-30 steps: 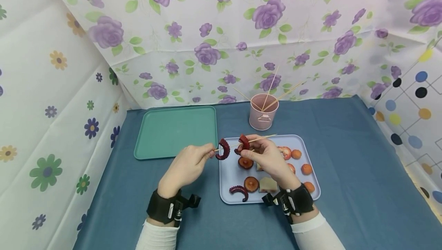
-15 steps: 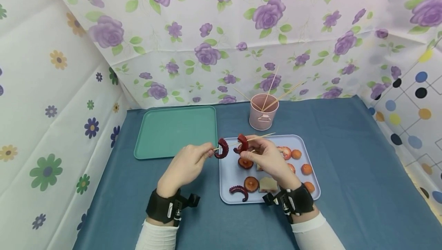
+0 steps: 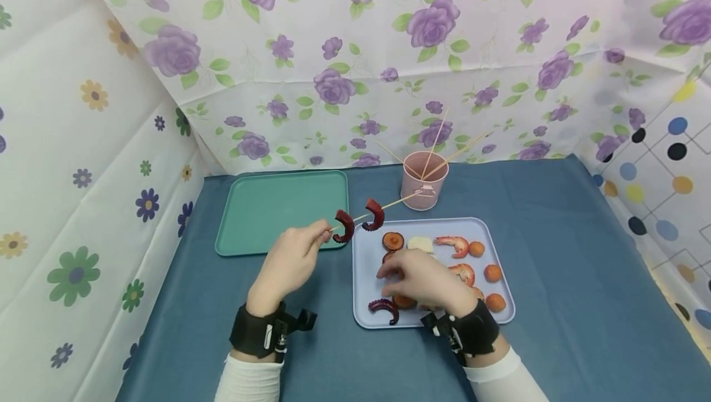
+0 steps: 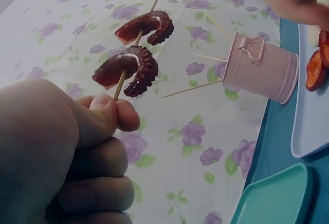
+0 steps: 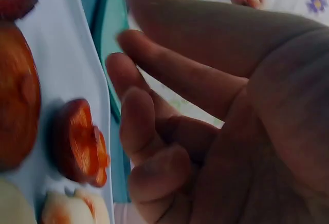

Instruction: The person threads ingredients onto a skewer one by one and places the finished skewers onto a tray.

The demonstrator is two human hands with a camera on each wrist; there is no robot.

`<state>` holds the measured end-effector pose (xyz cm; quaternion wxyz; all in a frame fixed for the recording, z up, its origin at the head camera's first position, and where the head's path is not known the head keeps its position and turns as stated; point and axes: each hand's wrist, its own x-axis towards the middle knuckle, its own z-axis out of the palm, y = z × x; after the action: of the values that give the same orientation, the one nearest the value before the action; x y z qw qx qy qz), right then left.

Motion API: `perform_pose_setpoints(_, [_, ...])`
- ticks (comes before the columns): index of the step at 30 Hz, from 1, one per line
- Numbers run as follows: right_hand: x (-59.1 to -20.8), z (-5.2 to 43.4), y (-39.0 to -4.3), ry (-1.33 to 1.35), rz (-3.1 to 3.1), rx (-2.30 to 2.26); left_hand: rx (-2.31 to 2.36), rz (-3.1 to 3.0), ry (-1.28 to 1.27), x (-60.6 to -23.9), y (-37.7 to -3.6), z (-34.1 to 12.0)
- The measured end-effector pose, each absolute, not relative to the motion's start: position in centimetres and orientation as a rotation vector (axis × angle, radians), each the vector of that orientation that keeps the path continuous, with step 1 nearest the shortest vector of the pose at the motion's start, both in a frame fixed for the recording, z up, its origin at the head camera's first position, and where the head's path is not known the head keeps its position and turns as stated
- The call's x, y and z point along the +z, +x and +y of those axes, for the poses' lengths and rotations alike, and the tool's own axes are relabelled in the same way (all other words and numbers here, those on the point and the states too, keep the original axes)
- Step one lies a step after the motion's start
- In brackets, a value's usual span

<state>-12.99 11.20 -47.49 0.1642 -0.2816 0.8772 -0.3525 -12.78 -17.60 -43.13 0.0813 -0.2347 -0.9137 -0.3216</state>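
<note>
My left hand [image 3: 290, 261] pinches a bamboo skewer [image 3: 401, 200] near its lower end, between thumb and forefinger. Threaded on it are two dark red octopus tentacle pieces, one tentacle piece [image 4: 134, 66] close to the fingertips and another tentacle piece [image 4: 154, 24] farther along, with a small gap between them. My right hand [image 3: 430, 281] hovers over the pale blue tray [image 3: 363, 266], fingers loosely bent and holding nothing. Just below its fingertips lies a third tentacle piece [image 3: 387, 304]. A mushroom cap [image 3: 403, 302] is partly hidden under this hand.
Elsewhere on the blue tray are another mushroom cap [image 3: 393, 241], a pale block [image 3: 420, 244], shrimp [image 3: 461, 246] and orange balls [image 3: 492, 273]. A pink bucket [image 3: 415, 197] with three skewers stands behind. A green tray [image 3: 283, 213] lies at left.
The right hand has let go of the skewer and come down toward the front of the blue tray. The left hand has moved slightly left and up with the skewer and both tentacle pieces.
</note>
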Motion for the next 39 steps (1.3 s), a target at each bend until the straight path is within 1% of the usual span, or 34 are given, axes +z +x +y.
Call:
perform_pose_setpoints(8, [-47.7, 9.2, -11.5, -0.800, 2.548, -0.703, -0.960, -2.720, -0.668, -43.3, -12.9, -17.9])
perform_pose_setpoints(15, [-48.7, 8.5, -10.8, -0.823, 2.624, -0.637, -0.952, -2.728, -0.653, -43.6, -12.7, -18.1])
perform_pose_setpoints(27, [-48.9, 8.2, -11.1, -0.891, 2.663, -0.556, -0.954, -2.724, -0.666, -43.3, -12.7, -17.9])
perform_pose_setpoints(33, [-48.9, 8.7, -11.8, -0.899, 2.579, -0.672, -0.954, -2.736, -0.674, -43.2, -12.6, -17.8])
perform_pose_setpoints(39, [-48.6, 10.4, -13.2, -0.841, 2.527, -1.069, -0.971, -2.755, -0.706, -43.3, -12.7, -17.5])
